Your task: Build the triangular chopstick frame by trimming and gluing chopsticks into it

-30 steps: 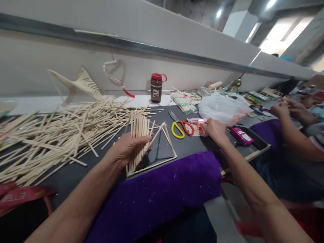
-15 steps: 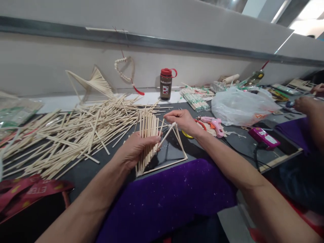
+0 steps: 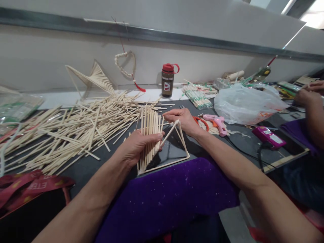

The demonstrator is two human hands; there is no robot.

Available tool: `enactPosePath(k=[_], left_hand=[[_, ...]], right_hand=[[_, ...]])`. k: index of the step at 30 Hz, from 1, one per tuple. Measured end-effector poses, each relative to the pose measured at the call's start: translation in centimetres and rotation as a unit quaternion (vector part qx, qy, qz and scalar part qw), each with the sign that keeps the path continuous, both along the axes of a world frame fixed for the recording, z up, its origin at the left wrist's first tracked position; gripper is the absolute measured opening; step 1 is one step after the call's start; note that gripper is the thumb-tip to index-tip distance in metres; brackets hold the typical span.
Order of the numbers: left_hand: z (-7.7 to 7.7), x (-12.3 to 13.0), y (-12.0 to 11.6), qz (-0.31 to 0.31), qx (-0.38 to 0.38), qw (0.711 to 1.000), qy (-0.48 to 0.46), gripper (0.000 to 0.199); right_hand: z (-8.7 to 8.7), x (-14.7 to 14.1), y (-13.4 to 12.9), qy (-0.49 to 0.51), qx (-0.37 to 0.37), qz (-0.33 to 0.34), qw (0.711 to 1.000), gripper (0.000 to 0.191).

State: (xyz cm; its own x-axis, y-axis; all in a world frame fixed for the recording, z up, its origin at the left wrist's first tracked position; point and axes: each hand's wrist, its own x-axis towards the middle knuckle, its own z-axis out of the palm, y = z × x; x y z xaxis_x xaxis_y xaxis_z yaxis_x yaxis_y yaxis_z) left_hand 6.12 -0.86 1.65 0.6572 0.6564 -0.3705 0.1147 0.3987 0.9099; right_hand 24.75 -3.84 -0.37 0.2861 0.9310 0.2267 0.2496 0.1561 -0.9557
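A frame of pale wooden sticks (image 3: 167, 165) stands at the table's front edge, with a row of closely set upright sticks (image 3: 152, 123) on its left side. My left hand (image 3: 141, 143) is wrapped round that row, thumb across the front. My right hand (image 3: 181, 119) pinches the upper end of the rightmost stick of the row, just left of the frame's whitish top joint (image 3: 178, 123). The lower ends of several sticks are hidden behind my left hand.
Loose sticks (image 3: 76, 135) cover the left. Behind stand a twisted stick model (image 3: 95, 79) and a bottle (image 3: 167, 81). A pink glue gun (image 3: 215, 122), plastic bag (image 3: 248, 103) and purple device (image 3: 268, 137) lie right. Another person's hands (image 3: 310, 94) show far right.
The view has shifted slightly, so the bottle and right-hand items appear a little further right. Both hands keep nearly the same hold on the sticks.
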Motion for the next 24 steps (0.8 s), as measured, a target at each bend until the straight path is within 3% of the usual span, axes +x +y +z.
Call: enactPosePath(k=[13,24], left_hand=[[-0.47,-0.09,0.24,-0.009,-0.002,1.0,-0.011,0.026],[-0.38,-0.07,0.15,-0.01,-0.01,1.0,-0.009,0.03]], right_hand=[[-0.17,0.49,0.62,-0.044,0.015,0.02,0.999,0.018],[0.45,0.18,0.87,-0.034,-0.016,0.034,0.999,0.016]])
